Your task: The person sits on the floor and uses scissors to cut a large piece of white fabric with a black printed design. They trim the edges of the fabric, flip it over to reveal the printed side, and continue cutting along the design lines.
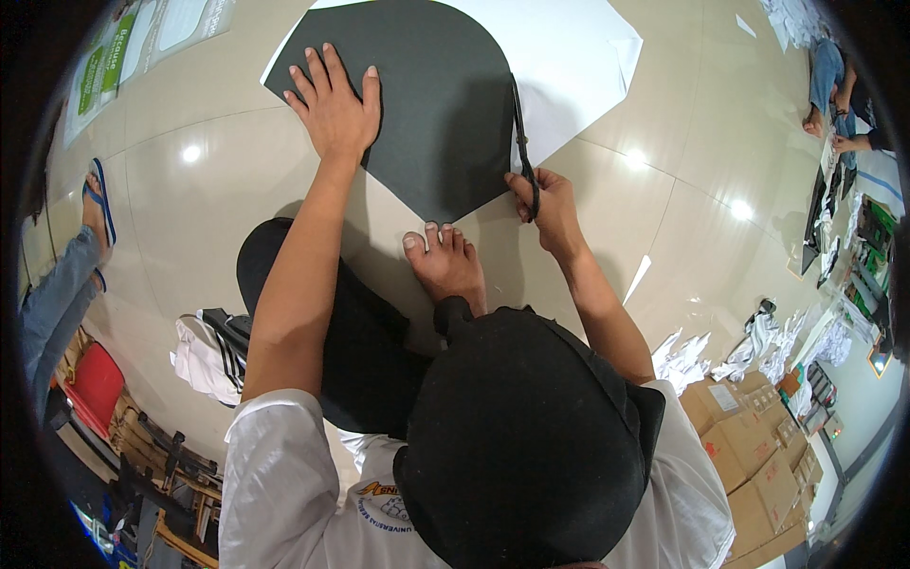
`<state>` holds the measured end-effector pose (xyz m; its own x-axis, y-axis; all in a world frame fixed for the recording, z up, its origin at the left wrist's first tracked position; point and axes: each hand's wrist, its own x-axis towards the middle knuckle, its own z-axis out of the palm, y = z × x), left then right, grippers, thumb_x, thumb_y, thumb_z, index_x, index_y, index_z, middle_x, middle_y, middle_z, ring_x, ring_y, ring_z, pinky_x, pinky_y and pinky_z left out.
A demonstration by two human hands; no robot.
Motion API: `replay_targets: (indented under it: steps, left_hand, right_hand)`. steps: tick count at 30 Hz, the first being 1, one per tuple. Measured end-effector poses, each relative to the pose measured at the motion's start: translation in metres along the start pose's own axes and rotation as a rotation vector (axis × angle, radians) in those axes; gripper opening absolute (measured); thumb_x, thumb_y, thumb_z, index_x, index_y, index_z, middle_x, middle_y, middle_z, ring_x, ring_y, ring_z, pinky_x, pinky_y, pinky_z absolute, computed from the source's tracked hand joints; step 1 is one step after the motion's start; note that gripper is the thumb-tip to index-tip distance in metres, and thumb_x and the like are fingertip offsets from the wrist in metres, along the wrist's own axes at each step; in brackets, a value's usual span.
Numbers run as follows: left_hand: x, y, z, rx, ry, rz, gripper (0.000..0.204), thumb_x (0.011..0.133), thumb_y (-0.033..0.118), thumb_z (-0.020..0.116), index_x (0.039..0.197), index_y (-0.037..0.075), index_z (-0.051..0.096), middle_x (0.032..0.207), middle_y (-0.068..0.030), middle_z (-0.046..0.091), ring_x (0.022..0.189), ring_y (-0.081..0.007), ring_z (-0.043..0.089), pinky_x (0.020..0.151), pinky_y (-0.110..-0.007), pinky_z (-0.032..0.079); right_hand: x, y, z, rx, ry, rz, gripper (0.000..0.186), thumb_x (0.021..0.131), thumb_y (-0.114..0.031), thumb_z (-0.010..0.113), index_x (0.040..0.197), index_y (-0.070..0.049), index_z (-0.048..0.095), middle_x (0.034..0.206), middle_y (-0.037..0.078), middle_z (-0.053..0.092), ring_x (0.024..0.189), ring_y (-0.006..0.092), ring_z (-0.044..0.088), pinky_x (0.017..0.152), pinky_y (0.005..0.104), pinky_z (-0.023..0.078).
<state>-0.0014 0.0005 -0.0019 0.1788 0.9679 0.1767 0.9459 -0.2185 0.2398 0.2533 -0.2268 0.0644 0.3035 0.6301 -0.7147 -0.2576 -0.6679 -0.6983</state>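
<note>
One dark sheet (431, 104) lies between both hands (339, 119) (555, 211), partly under the left.

The upper centre holds one left hand (338, 116), one right hand (552, 209), one pair of scissors (522, 142), one dark sheet (431, 76); the centre, one bare foot (450, 268); the far left, two blue flip-flops (107, 201).

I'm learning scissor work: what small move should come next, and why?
Probably make a small snip along the edge of the dark sheet: the right hand holds the scissors there, while the left hand lies flat on the sheet.
</note>
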Motion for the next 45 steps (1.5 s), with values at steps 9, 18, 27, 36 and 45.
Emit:
replay_targets:
  steps: [9,18,27,36,45]
  left_hand:
    - [0.000,-0.001,0.001,-0.006,0.002,0.002,0.084,0.109,0.060,0.042,0.173,0.006,0.030,0.179,-0.0231,0.026,0.165,-0.0500,0.016,0.133,-0.066,0.007]
    - [0.000,0.001,-0.002,-0.031,0.004,0.007,0.084,0.109,0.059,0.044,0.172,0.005,0.030,0.179,-0.0236,0.026,0.165,-0.0505,0.015,0.133,-0.066,0.006]
    - [0.000,0.001,-0.002,-0.035,0.007,0.004,0.085,0.109,0.060,0.043,0.173,0.006,0.030,0.179,-0.0233,0.025,0.165,-0.0506,0.016,0.133,-0.067,0.007]
    - [0.000,-0.001,-0.001,-0.028,0.012,0.007,0.085,0.110,0.062,0.041,0.173,0.007,0.029,0.179,-0.0232,0.025,0.165,-0.0508,0.016,0.132,-0.068,0.009]
    - [0.000,0.000,-0.001,-0.013,-0.008,0.004,0.085,0.109,0.060,0.042,0.173,0.006,0.028,0.179,-0.0231,0.024,0.166,-0.0500,0.015,0.133,-0.066,0.006]
  right_hand:
    - [0.012,-0.016,-0.003,0.045,-0.038,-0.006,0.034,0.091,-0.032,0.087,0.090,-0.003,0.070,0.065,-0.001,0.059,0.051,0.0089,0.053,0.048,0.0258,0.038]
    - [0.019,-0.019,-0.001,0.029,-0.027,0.001,0.032,0.091,-0.028,0.087,0.092,-0.002,0.069,0.067,0.000,0.062,0.051,0.0093,0.054,0.047,0.0263,0.037]
    - [0.021,-0.022,-0.011,-0.002,-0.055,0.013,0.028,0.093,-0.023,0.086,0.094,-0.001,0.069,0.068,0.000,0.061,0.052,0.0081,0.052,0.047,0.0255,0.038]
    - [0.019,-0.032,-0.019,-0.094,-0.047,0.012,0.029,0.093,-0.028,0.085,0.086,-0.006,0.067,0.065,-0.003,0.057,0.053,0.0075,0.050,0.051,0.0243,0.036]
    - [0.032,-0.037,-0.021,-0.071,-0.088,0.003,0.030,0.092,-0.028,0.086,0.087,-0.006,0.066,0.064,-0.002,0.057,0.052,0.0085,0.051,0.049,0.0264,0.037]
